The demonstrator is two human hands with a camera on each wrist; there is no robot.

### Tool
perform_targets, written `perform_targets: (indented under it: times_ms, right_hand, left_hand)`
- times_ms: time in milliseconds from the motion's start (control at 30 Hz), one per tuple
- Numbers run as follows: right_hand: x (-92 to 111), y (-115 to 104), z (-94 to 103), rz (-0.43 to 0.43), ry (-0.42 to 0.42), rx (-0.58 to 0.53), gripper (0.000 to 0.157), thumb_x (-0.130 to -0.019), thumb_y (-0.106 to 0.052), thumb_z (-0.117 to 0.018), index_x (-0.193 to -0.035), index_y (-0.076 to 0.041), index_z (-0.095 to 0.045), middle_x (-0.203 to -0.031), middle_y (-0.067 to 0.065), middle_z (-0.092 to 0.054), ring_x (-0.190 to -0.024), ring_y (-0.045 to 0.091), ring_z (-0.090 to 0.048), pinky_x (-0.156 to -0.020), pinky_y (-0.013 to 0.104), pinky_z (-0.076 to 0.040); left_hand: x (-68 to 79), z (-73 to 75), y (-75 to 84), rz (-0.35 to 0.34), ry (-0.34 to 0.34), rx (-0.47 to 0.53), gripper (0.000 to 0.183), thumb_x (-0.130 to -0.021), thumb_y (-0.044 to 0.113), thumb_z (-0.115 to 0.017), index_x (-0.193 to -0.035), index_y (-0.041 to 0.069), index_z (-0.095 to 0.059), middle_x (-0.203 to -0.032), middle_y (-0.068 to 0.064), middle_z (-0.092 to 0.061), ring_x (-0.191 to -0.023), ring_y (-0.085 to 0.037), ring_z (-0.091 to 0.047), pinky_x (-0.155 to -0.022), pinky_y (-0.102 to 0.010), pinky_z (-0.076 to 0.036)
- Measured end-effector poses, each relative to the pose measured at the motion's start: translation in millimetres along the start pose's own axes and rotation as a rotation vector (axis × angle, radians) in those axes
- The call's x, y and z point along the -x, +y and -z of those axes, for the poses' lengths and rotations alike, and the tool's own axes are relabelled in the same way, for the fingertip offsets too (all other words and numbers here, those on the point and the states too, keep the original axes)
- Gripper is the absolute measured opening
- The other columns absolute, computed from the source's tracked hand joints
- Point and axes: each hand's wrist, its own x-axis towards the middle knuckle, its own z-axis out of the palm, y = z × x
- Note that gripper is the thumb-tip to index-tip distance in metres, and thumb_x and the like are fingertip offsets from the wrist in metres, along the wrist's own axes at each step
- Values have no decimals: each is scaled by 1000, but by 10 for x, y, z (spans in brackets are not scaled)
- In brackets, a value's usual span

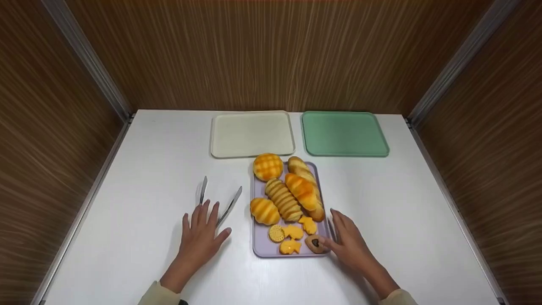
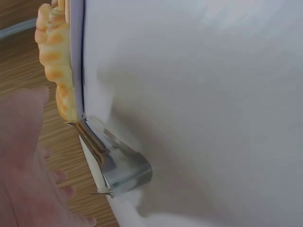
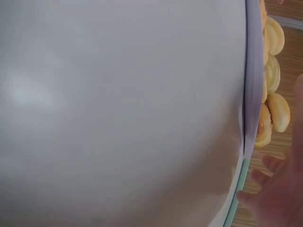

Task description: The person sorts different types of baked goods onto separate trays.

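Observation:
A pair of metal tongs [image 1: 230, 206] lies on the white table with its two arms apart. My left hand [image 1: 198, 236] is over the tongs, fingers spread and fairly straight; whether it touches them I cannot tell. In the left wrist view the bent end of the tongs [image 2: 130, 172] shows beyond the hand [image 2: 21, 161]. My right hand [image 1: 350, 242] is at the right edge of a purple tray [image 1: 263, 250], its fingers extended and its thumb over a brown cookie [image 1: 314, 244] with a dark heart. In the right wrist view that hand [image 3: 279, 194] holds nothing visible.
On the purple tray are a round bun [image 1: 268, 167], a long loaf [image 1: 301, 168], a croissant [image 1: 301, 189], a ridged roll [image 1: 283, 200], a small striped bread [image 1: 265, 211] and several yellow crackers [image 1: 290, 246]. Behind stand a cream tray [image 1: 253, 134] and a green tray [image 1: 345, 133], before wood-grain walls [image 1: 271, 55].

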Motion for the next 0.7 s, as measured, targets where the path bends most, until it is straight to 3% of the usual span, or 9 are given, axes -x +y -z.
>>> perform_targets:
  times_ms: [200, 400, 533, 700]
  right_hand:
    - [-49, -60, -50, -115, 33, -159, 62, -99, -34, -65, -148, -1, -47, -130, 12, -60, -127, 30, -50, -112, 54, -37]
    - [-109, -99, -61, -189, 32, -208, 53, -99, -28, -66, -143, -1, -53, -119, 10, -64, -106, 22, -57, -98, 44, -48]
    - [-132, -107, -58, -225, 45, -188, 49, -99, -29, -66, -139, -3, -57, -113, 8, -64, -100, 21, -57, -90, 40, -49]
    - [-156, -100, -79, -238, 62, -145, 43, -98, -28, -67, -133, -4, -63, -108, 6, -65, -95, 19, -57, -84, 37, -48]
  left_hand:
    - [54, -10, -63, -15, 84, 2, 79, -94, 42, -69, -154, 3, -36, -158, -25, -29, -145, -42, -25, -112, -69, -15]
    - [47, -17, -132, -10, 154, 54, 79, -91, 32, -74, -152, -3, -37, -154, -28, -31, -142, -43, -30, -111, -66, -22]
    - [42, -10, -178, 42, 118, 95, 84, -91, 30, -75, -154, -4, -32, -156, -28, -27, -140, -44, -32, -110, -62, -30]
    - [25, -10, -227, 143, 43, 224, 92, -92, 31, -74, -158, 0, -17, -158, -29, -24, -139, -48, -37, -104, -64, -40]
